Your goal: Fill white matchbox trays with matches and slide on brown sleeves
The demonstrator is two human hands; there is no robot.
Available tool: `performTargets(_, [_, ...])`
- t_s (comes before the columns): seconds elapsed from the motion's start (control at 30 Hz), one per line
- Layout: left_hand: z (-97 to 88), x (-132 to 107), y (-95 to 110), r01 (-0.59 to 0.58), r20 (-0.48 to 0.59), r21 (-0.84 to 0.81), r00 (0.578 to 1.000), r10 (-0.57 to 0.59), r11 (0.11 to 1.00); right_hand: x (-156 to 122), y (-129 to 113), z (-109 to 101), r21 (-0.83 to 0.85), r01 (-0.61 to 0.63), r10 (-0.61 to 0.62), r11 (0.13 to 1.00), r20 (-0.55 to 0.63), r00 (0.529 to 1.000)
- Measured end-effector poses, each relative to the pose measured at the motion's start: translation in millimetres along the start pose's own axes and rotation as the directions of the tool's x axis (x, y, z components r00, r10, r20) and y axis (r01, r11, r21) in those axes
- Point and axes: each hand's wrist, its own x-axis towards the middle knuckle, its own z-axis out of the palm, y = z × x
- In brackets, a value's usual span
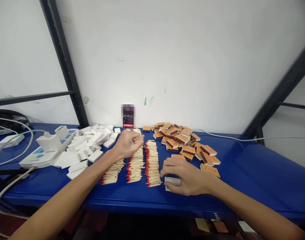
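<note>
My left hand is closed, held over the far part of the middle rows of matches. What sits between its fingers is too small to make out. My right hand curls around a small white matchbox tray on the table, thumb on the near side and fingers on the far side. Just left of that tray runs another row of red-tipped matches. A third row lies partly behind my left forearm.
White matchbox trays are heaped at left, beside a power strip with chargers and cables. Orange-brown matchboxes are piled at right. A phone leans against the wall behind the blue table. Dark metal posts flank it.
</note>
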Motion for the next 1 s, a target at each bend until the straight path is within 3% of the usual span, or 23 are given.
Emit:
performTargets(0.17, [3.8, -5.6, -4.5, -0.034, 0.003, 0.022, 0.999, 0.033, 0.999, 16.8, -10.3, 0.5, -0.051, 0.020, -0.015, 0.998, 0.112, 0.994])
performTargets(0.37, [8.7, -13.3, 5.1, -0.122, 0.162, 0.076, 0.981, 0.108, 0.990, 21.7, -10.7, 5.1, -0.048, 0.007, -0.001, 0.999, 0.120, 0.993])
performTargets(0.53, [9.9, -24.3, 19.2, -0.061, 0.217, 0.122, 0.976, 0.034, 0.991, 17.5, -15.3, -6.4, -0.058, -0.071, 0.076, 0.996, 0.099, 0.992])
performTargets(0.63, [4.0, -26.1, 22.9, -0.008, 0.231, 0.146, 0.973, -0.027, 0.989, 6.7, -26.6, -11.2, -0.160, -0.197, 0.211, 0.967, 0.073, 0.975])
performTargets(0.73, [-5.7, -22.4, 23.8, 0.035, 0.229, 0.172, 0.971, -0.075, 0.984, -2.5, -39.2, -8.1, -0.294, -0.204, 0.254, 0.934, 0.139, 0.957])
performTargets(0.87, [-16.9, -17.1, 24.0, 0.066, 0.228, 0.186, 0.968, -0.109, 0.980, -1.6, -47.8, -2.0, -0.271, -0.133, 0.204, 0.953, 0.256, 0.945])
performTargets(1.0, [-21.7, -17.2, 22.9, 0.047, 0.261, 0.159, 0.961, -0.088, 0.986, 10.6, -49.9, 1.8, -0.101, -0.033, 0.057, 0.994, 0.241, 0.969])
